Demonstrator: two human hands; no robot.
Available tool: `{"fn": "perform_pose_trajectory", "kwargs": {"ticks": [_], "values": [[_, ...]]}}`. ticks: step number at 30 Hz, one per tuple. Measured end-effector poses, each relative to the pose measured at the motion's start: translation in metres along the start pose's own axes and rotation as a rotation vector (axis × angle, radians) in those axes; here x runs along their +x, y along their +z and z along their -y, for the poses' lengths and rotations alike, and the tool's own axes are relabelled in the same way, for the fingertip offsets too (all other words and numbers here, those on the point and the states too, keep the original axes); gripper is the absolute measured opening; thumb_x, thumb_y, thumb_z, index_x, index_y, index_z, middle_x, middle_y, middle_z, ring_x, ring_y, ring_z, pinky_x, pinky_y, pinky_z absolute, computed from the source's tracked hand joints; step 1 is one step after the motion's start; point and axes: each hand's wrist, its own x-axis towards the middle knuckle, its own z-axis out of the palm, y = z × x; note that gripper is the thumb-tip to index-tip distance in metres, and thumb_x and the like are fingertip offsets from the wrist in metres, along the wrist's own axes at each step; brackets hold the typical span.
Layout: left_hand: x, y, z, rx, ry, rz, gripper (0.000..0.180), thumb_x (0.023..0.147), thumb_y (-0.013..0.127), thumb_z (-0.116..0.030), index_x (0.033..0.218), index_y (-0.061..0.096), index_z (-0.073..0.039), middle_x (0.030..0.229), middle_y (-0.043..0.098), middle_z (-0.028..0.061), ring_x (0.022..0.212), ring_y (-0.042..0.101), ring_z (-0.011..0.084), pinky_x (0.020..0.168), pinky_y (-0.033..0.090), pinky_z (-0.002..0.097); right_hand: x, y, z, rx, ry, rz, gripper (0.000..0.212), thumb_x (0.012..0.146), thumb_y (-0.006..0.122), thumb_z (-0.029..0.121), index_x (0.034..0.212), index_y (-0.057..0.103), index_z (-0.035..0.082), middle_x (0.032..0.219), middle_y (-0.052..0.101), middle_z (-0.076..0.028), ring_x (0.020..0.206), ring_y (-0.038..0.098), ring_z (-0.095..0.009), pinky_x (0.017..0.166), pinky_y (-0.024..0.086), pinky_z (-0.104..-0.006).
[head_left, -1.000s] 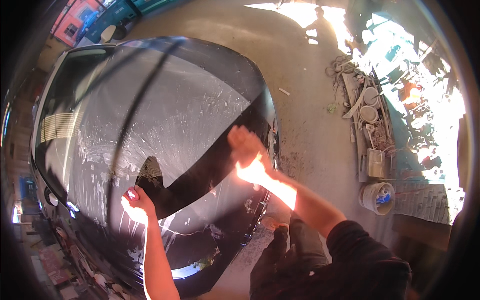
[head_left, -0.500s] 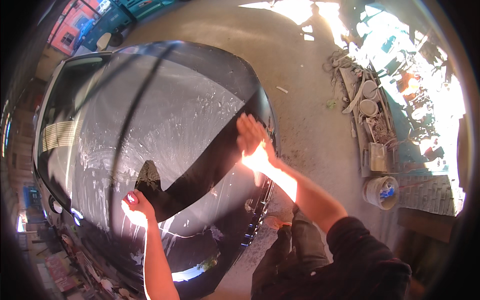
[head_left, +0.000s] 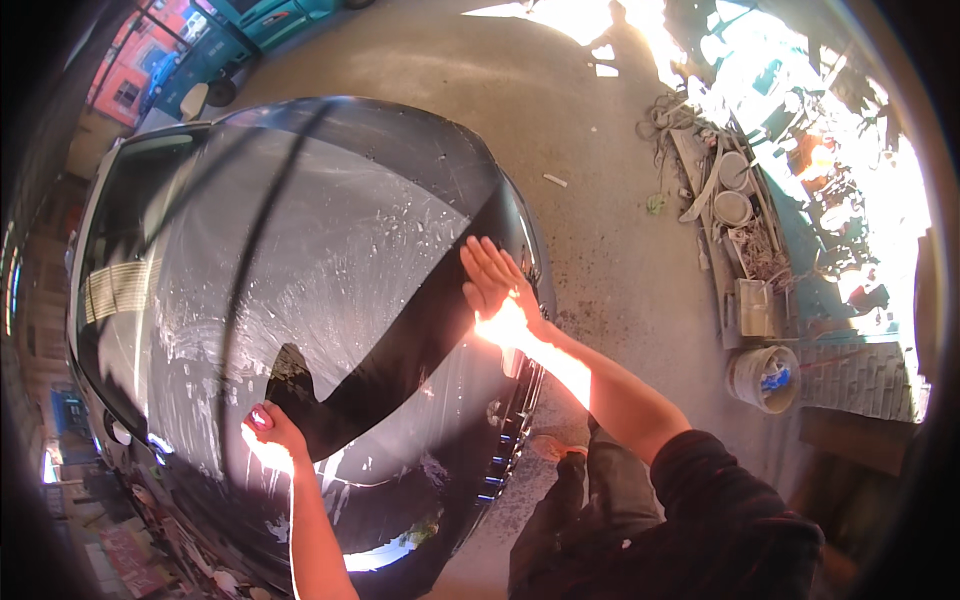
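A dark car's bonnet [head_left: 330, 230] fills the left half of the head view, marked with whitish streaks, specks and smears. My left hand [head_left: 272, 438] is closed over the near left part of it; a small red thing [head_left: 261, 418] shows at the fingers, mostly hidden by them. Flat and stretched out, my right hand [head_left: 492, 283] lies over the bonnet's front right edge, palm down, with nothing in it. Whether it touches the paint I cannot tell. Strong sunlight washes out both wrists.
Beyond the car's front, a concrete floor [head_left: 600, 250] runs to a pile of planks and dusty round lids [head_left: 733, 208]. A bucket [head_left: 745, 378] with something blue inside stands at the right. A teal vehicle [head_left: 285, 20] is parked at the far left, near the car's wing mirror [head_left: 194, 101].
My right hand has shifted slightly left and its fingers show more sharply. My left hand stays nearly in place, closed. The whole view has tilted a little.
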Motion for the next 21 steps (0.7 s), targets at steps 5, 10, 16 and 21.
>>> {"fn": "perform_pose_trajectory", "kwargs": {"ticks": [5, 10, 16, 21], "values": [[-0.006, -0.009, -0.031, 0.073, -0.012, 0.047, 0.02, 0.102, 0.079, -0.027, 0.1, 0.07, -0.009, 0.094, 0.07, 0.0121, 0.086, 0.07, 0.0375, 0.077, 0.056, 0.0505, -0.091, 0.018, 0.025, -0.205, 0.044, 0.196, 0.07, 0.117, 0.049, 0.034, 0.177, 0.04, -0.001, 0.189, 0.029, -0.02, 0.178, 0.019, -0.035, 0.146, 0.014, -0.0483], [-0.001, -0.011, -0.015, 0.076, -0.013, 0.063, 0.024, 0.104, 0.077, -0.03, 0.103, 0.071, -0.006, 0.099, 0.071, 0.0143, 0.091, 0.071, 0.0371, 0.082, 0.056, 0.0488, -0.111, 0.005, 0.027, 0.032, 0.047, 0.043, 0.059, 0.112, 0.06, 0.023, 0.165, 0.056, -0.004, 0.176, 0.05, -0.025, 0.168, 0.042, -0.042, 0.141, 0.028, -0.0528], [0.0, 0.008, -0.005, 0.006, 0.1, -0.012, 0.02, 0.103, 0.08, -0.023, 0.104, 0.072, -0.005, 0.1, 0.072, 0.0135, 0.089, 0.072, 0.0356, 0.082, 0.058, 0.0468, 0.042, 0.01, -0.01, 0.122, 0.04, 0.048, 0.056, 0.114, 0.058, 0.023, 0.163, 0.055, -0.006, 0.175, 0.051, -0.024, 0.165, 0.044, -0.041, 0.139, 0.031, -0.0535], [-0.001, 0.003, 0.007, 0.03, 0.056, 0.002, 0.02, 0.103, 0.079, -0.02, 0.104, 0.069, -0.003, 0.099, 0.071, 0.0137, 0.089, 0.07, 0.0362, 0.082, 0.056, 0.0464, -0.113, -0.012, -0.027, 0.124, -0.122, -0.04, 0.063, 0.109, 0.063, 0.017, 0.166, 0.051, -0.008, 0.175, 0.046, -0.034, 0.166, 0.042, -0.052, 0.136, 0.038, -0.0588]]}}
